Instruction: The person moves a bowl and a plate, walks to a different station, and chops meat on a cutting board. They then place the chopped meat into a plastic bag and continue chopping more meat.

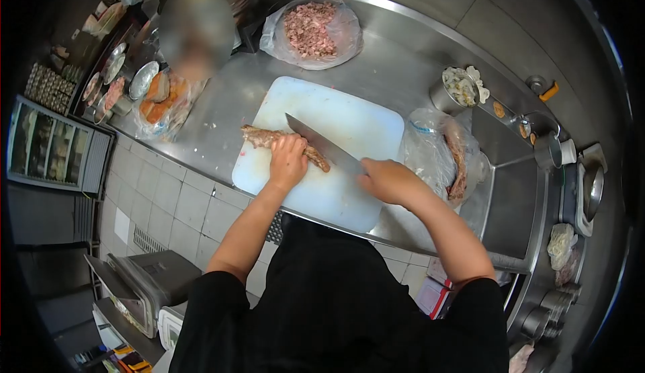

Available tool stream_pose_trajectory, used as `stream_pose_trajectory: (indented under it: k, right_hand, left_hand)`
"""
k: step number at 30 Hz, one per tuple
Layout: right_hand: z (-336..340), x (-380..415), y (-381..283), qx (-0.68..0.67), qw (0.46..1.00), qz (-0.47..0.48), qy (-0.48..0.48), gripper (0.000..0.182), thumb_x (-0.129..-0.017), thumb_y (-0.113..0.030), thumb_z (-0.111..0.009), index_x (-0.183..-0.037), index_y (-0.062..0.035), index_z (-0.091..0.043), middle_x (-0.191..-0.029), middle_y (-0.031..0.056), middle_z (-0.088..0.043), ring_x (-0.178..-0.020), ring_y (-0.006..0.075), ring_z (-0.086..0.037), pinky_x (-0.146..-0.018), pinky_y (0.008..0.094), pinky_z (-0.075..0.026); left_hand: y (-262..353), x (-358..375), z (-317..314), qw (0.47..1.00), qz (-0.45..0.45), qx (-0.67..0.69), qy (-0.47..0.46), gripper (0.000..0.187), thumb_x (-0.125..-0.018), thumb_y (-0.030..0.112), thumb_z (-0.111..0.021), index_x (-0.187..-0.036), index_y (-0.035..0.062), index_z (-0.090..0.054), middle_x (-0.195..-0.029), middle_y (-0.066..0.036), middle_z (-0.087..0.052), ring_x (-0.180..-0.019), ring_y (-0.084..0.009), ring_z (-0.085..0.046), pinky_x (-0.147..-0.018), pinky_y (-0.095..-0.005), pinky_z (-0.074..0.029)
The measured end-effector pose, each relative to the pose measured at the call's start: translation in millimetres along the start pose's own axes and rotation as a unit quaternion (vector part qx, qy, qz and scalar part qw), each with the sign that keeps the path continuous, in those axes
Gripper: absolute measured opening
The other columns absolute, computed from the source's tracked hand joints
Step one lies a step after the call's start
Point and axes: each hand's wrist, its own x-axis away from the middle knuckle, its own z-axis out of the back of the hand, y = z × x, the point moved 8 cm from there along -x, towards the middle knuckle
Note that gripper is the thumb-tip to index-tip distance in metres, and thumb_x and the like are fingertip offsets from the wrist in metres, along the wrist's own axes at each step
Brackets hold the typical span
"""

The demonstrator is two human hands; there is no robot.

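Note:
A long, brownish strip of meat (262, 135) lies across the white cutting board (363, 121). My left hand (289, 159) grips it from above near its middle, fingers curled round it. In my right hand (390, 181) is the handle of a large knife (322, 146), its wide blade slanting up and left over the board. The blade runs along the far side of the meat, close beside my left fingers. Part of the meat is hidden under my left hand.
Behind the board sits a clear bag of chopped meat (311, 30). To the right are another plastic bag (426, 148) with a long meat piece (455, 158) and a metal pot (451, 92) of pale pieces. Orange-brown food (164, 107) in plastic lies left. A sink (514, 205) is at right.

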Motion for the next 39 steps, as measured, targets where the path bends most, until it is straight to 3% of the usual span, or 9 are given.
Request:
stream_pose_trajectory:
  k: [4, 7, 13, 15, 23, 28, 33, 39]
  right_hand:
    - [-38, -33, 2, -0.049, 0.999, 0.014, 0.0, 0.033, -0.094, -0.028, -0.051, -0.114, -0.0029, -0.058, -0.101, 0.0242, -0.068, -0.096, 0.0401, -0.065, -0.085, 0.0494, -0.05]
    - [-55, -67, -2, -0.056, 0.997, -0.009, 0.051, 0.033, -0.094, -0.028, -0.052, -0.115, -0.003, -0.058, -0.1, 0.0238, -0.068, -0.096, 0.04, -0.065, -0.085, 0.0489, -0.05]
    - [-44, -52, -2, -0.067, 0.997, 0.0, 0.032, 0.039, -0.093, -0.028, -0.054, -0.121, -0.0013, -0.052, -0.102, 0.023, -0.068, -0.097, 0.0391, -0.066, -0.085, 0.0486, -0.051]
    - [-46, -45, -4, -0.045, 0.998, 0.019, 0.025, 0.043, -0.091, -0.028, -0.055, -0.124, -0.0014, -0.047, -0.103, 0.0232, -0.068, -0.097, 0.038, -0.066, -0.086, 0.0482, -0.051]
    - [-54, -32, 6, -0.019, 0.998, -0.032, 0.059, 0.041, -0.085, -0.021, -0.055, -0.12, -0.0022, -0.048, -0.102, 0.0232, -0.068, -0.096, 0.0384, -0.066, -0.085, 0.0482, -0.051]
    - [-40, -23, -1, -0.004, 0.996, -0.073, 0.059, 0.037, -0.085, -0.021, -0.054, -0.117, -0.0028, -0.05, -0.099, 0.0213, -0.069, -0.094, 0.0382, -0.066, -0.082, 0.0488, -0.05]
    - [-4, 10, -16, 0.041, 0.991, -0.034, 0.126, 0.031, -0.086, -0.025, -0.057, -0.11, -0.0066, -0.051, -0.087, 0.0225, -0.068, -0.084, 0.0416, -0.065, -0.075, 0.0512, -0.05]
    - [13, 47, -21, 0.108, 0.992, -0.052, 0.048, 0.03, -0.088, -0.023, -0.059, -0.109, -0.0041, -0.049, -0.088, 0.0223, -0.068, -0.084, 0.0421, -0.065, -0.075, 0.0515, -0.05]
  left_hand:
    - [3, 1, 1, 1.0, -0.001, 0.002, 0.007, 0.035, -0.063, 0.0, -0.064, -0.096, 0.009, -0.056, -0.103, -0.009, -0.056, -0.097, -0.0306, -0.052, -0.085, -0.0435, -0.037]
    - [-3, -2, -5, 0.999, 0.032, -0.027, -0.019, 0.035, -0.066, 0.002, -0.066, -0.099, 0.0091, -0.057, -0.105, -0.008, -0.056, -0.102, -0.0293, -0.052, -0.089, -0.043, -0.038]
    - [-3, -14, 19, 0.998, 0.047, 0.032, -0.012, 0.025, -0.069, 0.007, -0.067, -0.094, 0.0062, -0.063, -0.105, -0.01, -0.057, -0.102, -0.0304, -0.052, -0.09, -0.0437, -0.041]
    - [-14, -13, 29, 0.993, 0.099, -0.064, 0.005, 0.021, -0.071, 0.012, -0.068, -0.091, 0.0065, -0.067, -0.104, -0.01, -0.057, -0.102, -0.0303, -0.052, -0.089, -0.0433, -0.043]
    - [-36, -4, 28, 0.995, 0.069, -0.039, 0.063, 0.018, -0.074, 0.014, -0.069, -0.091, 0.008, -0.067, -0.099, -0.009, -0.055, -0.098, -0.0308, -0.05, -0.087, -0.0432, -0.043]
    - [-42, -6, 27, 0.995, 0.034, -0.02, 0.092, 0.016, -0.073, 0.011, -0.069, -0.088, 0.0098, -0.066, -0.095, -0.008, -0.054, -0.095, -0.0304, -0.049, -0.084, -0.0413, -0.043]
    - [-44, -4, 24, 0.994, 0.047, -0.025, 0.092, 0.022, -0.068, 0.01, -0.07, -0.09, 0.0123, -0.065, -0.096, -0.006, -0.052, -0.095, -0.0298, -0.049, -0.083, -0.0419, -0.042]
    - [-43, -1, 20, 0.995, 0.051, -0.047, 0.07, 0.027, -0.065, 0.013, -0.073, -0.09, 0.016, -0.064, -0.099, -0.005, -0.052, -0.098, -0.0285, -0.048, -0.083, -0.0425, -0.041]
